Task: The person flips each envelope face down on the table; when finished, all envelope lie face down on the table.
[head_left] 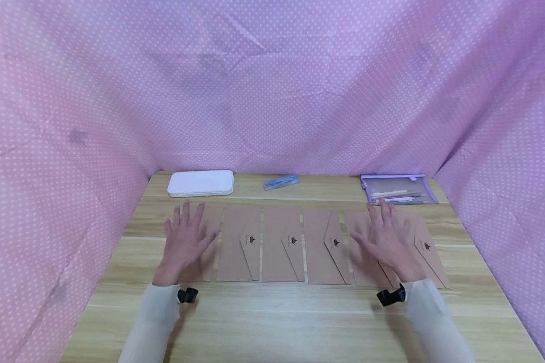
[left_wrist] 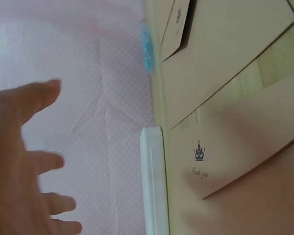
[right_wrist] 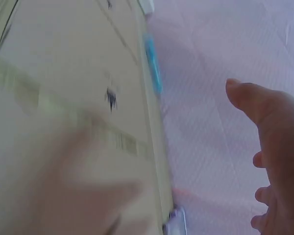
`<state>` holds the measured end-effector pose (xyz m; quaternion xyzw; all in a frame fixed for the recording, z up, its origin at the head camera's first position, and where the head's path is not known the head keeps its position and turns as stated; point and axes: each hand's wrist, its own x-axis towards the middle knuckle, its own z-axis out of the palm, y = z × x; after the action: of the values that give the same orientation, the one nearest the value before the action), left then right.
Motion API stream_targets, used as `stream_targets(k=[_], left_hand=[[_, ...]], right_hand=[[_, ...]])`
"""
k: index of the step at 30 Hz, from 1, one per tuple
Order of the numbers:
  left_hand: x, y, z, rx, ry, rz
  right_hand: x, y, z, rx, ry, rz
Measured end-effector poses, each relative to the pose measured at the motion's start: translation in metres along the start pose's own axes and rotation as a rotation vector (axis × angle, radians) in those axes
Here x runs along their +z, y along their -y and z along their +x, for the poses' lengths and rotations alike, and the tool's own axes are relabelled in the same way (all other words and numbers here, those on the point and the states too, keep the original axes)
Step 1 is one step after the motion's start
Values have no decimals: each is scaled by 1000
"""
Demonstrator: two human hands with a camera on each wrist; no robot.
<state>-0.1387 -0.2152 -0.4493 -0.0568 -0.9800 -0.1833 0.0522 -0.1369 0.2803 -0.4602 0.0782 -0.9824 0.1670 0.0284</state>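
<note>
Several brown kraft envelopes [head_left: 281, 262] lie in a row across the table, each visible flap printed with a dark crown and small lettering. My left hand [head_left: 184, 244] is spread above the leftmost envelope [head_left: 213, 217], covering much of it. Toward the right end, my right hand [head_left: 388, 242] hovers with fingers spread over the envelopes, partly hiding one beside the rightmost envelope [head_left: 422, 227]. Neither hand holds anything. In the left wrist view, a crown print [left_wrist: 199, 152] shows on the envelope below the left hand. Shadows of the hands fall on the paper.
Behind the row stand a white flat case [head_left: 201, 182] at left, a small blue clear packet [head_left: 281, 182] in the middle and a purple-edged mesh pouch [head_left: 397, 187] with pens at right. Pink dotted cloth [head_left: 272, 101] encloses the wooden table [head_left: 272, 322] on three sides.
</note>
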Motion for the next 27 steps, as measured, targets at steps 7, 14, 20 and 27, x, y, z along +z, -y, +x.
stream_targets(k=[7, 14, 20, 27], left_hand=[[-7, 14, 1, -15, -202, -131], [-15, 34, -1, -162, -172, -247], [-14, 49, 1, -258, -123, -435], [-7, 63, 1, -379, -76, -583]], right_hand=[[16, 37, 8, -77, -42, 42], [35, 81, 13, -164, -24, 18], [49, 114, 17, -209, 17, 11], [66, 146, 20, -263, 55, 21]])
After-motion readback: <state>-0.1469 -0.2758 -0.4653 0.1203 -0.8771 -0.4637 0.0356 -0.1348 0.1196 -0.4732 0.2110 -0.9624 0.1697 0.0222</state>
